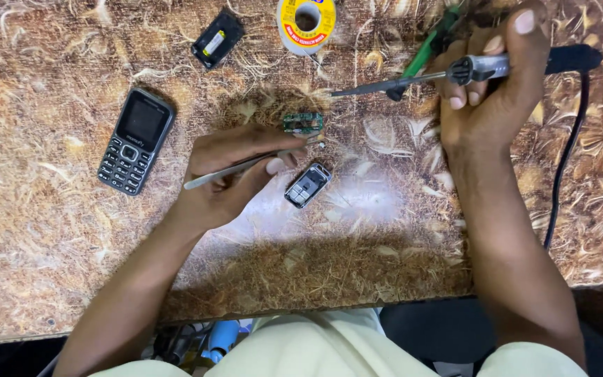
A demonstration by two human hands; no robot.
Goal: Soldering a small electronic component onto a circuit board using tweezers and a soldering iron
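I see a glossy laminate bench with a brown fibre pattern — the tweezers are bare polished metal, the soldering iron has a metal shaft and black plastic handle — the phone is matt black plastic.

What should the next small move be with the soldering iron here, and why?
Probably bring the soldering iron tip down to the small circuit board: the left hand steadies tweezers beside it, while the right hand holds the tip short of it.
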